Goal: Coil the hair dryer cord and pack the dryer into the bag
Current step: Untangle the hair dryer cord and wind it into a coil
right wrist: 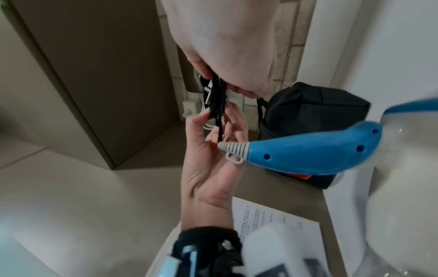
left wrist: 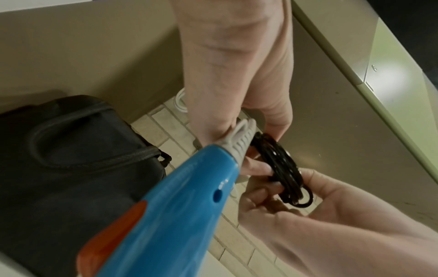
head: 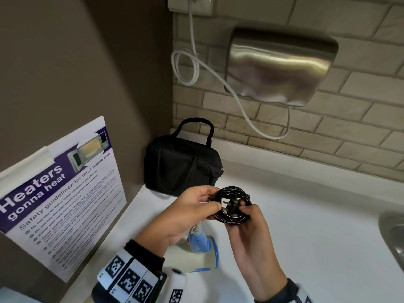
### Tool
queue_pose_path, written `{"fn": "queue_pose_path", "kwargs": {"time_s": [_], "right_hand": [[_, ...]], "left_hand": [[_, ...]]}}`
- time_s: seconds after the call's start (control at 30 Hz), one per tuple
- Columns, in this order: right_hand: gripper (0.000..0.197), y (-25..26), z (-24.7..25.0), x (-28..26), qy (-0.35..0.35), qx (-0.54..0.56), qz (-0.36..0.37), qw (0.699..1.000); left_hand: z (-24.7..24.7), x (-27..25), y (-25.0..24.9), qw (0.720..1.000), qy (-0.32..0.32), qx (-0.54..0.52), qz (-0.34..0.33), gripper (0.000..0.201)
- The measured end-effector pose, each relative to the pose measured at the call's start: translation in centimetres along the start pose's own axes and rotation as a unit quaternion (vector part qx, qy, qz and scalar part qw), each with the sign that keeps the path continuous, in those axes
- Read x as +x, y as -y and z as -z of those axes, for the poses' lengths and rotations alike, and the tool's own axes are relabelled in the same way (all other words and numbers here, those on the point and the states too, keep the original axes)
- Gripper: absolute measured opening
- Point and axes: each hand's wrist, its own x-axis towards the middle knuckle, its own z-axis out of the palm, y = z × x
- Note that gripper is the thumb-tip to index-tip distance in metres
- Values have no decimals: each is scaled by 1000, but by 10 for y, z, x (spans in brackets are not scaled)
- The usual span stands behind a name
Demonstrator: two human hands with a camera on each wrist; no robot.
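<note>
The black hair dryer cord [head: 235,194] is wound into a small coil, held up over the white counter [head: 306,215] between both hands. My left hand [head: 215,199] pinches the coil's left side. My right hand [head: 242,215] grips its lower right side, thumb by the plug [head: 231,204] lying across the middle. The coil [left wrist: 282,168] also shows edge-on [right wrist: 215,101] in both wrist views. The blue and white hair dryer [head: 201,243] is below the hands, its blue handle [left wrist: 177,206] [right wrist: 308,151] pointing up at the left palm. The black bag [head: 183,165] stands zipped in the corner behind.
A steel hand dryer [head: 279,66] hangs on the brick wall, with its white cable [head: 192,68] looping down to the left. A microwave safety poster [head: 61,193] leans on the left wall. A metal sink rim [head: 393,232] lies at the right edge.
</note>
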Motion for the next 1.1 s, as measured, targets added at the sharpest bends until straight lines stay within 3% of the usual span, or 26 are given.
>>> {"fn": "queue_pose_path", "kwargs": {"time_s": [0.07, 0.27, 0.63, 0.87, 1.1], "right_hand": [[29, 2, -1, 0, 15, 11, -24, 1000], [22, 12, 6, 1, 14, -139, -5, 990], [24, 8, 13, 3, -39, -153, 18, 987], [28, 6, 13, 0, -3, -365, 46, 930], [32, 18, 18, 0, 37, -335, 37, 941]], "left_hand": [[1, 1, 0, 1000, -13, 3, -5, 24], [7, 2, -1, 999, -42, 4, -18, 23], [7, 7, 8, 992, -94, 27, -77, 26], [4, 11, 13, 984, -101, 85, -118, 29], [1, 12, 21, 962, -89, 191, -175, 40]]}}
